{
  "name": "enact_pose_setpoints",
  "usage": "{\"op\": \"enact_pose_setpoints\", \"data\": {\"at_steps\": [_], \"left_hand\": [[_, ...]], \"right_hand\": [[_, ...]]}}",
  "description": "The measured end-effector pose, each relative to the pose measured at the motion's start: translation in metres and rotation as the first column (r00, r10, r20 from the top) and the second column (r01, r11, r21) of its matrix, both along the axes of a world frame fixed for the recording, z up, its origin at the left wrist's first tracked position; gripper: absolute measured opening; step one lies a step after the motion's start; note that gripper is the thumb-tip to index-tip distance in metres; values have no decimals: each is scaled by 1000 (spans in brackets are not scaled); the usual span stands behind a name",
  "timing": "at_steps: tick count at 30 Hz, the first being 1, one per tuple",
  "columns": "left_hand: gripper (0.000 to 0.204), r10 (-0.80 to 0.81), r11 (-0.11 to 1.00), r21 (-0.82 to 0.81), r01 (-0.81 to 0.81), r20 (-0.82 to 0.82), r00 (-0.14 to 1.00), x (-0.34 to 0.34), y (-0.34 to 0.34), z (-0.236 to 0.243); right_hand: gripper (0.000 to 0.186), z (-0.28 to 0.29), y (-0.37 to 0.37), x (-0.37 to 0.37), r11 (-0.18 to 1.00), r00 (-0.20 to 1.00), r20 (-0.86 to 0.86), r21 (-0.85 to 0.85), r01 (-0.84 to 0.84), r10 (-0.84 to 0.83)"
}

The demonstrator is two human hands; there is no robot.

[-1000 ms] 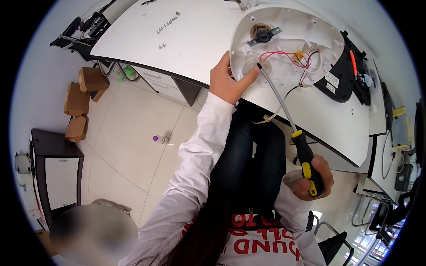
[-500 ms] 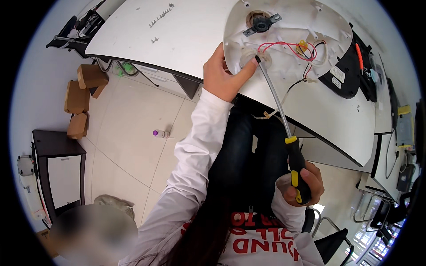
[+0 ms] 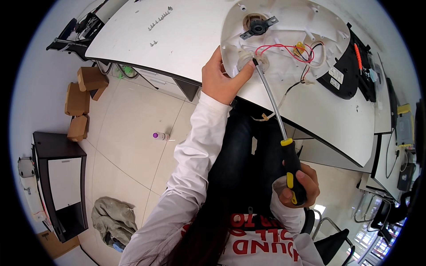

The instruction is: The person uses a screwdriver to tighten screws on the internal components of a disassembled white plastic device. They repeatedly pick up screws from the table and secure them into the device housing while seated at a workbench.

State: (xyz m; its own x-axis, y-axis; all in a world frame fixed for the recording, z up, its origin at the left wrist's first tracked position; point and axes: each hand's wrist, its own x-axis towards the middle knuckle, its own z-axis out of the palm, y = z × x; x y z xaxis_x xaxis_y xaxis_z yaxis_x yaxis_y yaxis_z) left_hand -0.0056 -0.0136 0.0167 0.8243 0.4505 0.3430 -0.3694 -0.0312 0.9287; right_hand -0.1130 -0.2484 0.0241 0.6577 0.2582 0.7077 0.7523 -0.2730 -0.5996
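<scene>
Taking the middle of the view as the dial's centre, the white shell point(image 3: 290, 27) sits at 1 o'clock, open side up, by the edge of the tabletop point(image 3: 191, 48). The left grip point(image 3: 223, 80), at 12 o'clock, grasps its near rim, thumb inside. The right grip point(image 3: 302, 185), at 4 o'clock, is wrapped around the handle of the screwdriver point(image 3: 270, 97), whose shaft points towards 11 o'clock.

The likeliest mishap is a slip: the dark tip lies right against or just beside the left thumb (whether it is seated in a screw cannot be told), so a sideways skid could jab that thumb or scratch the translucent round part point(image 3: 245, 60). The long, slanted reach would be the cause, since a tilted blade tends to ride out of a screw head. The red wires point(image 3: 277, 44) loop close to the tip and could be nicked or tugged. A pale cable point(image 3: 266, 117) dangles past the edge and might snag on a sleeve. The small screws point(image 3: 159, 18) at 11 o'clock could scatter if the tabletop were jolted.

As for writing, the black panel point(image 3: 339, 88) at 2 o'clock bears white labels point(image 3: 336, 74), their print too small to read. Large red lettering point(image 3: 255, 244) runs upside down across the wearer's top at 5 o'clock, partly hidden by hair. No brand is legible on the screwdriver.
</scene>
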Motion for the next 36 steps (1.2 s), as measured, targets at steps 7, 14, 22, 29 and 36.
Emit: {"op": "enact_pose_setpoints", "data": {"at_steps": [7, 14, 22, 29, 36], "left_hand": [[46, -2, 1000, 6, 2, 28, 1000, 1, 0, 0], [46, 3, 1000, 11, -4, 27, 1000, 1, 0, -1], [46, -3, 1000, 10, 3, 8, 1000, 0, 0, 2], [44, -12, 1000, -18, 13, 27, 1000, 0, -1, -1], [44, -1, 1000, -13, 2, 21, 1000, -1, -2, 1]], "right_hand": [[35, -1, 0, 0, 999, 999, 27, -36, 18, -17], [36, -1, -3, 1, 1000, 1000, 13, -27, 9, -9], [34, -2, -2, 0, 1000, 1000, 27, -26, -10, 11], [34, 0, 1, 1, 1000, 999, 21, -14, -28, 28], [53, -2, 4, -8, 997, 998, -19, 50, -61, 62]]}}
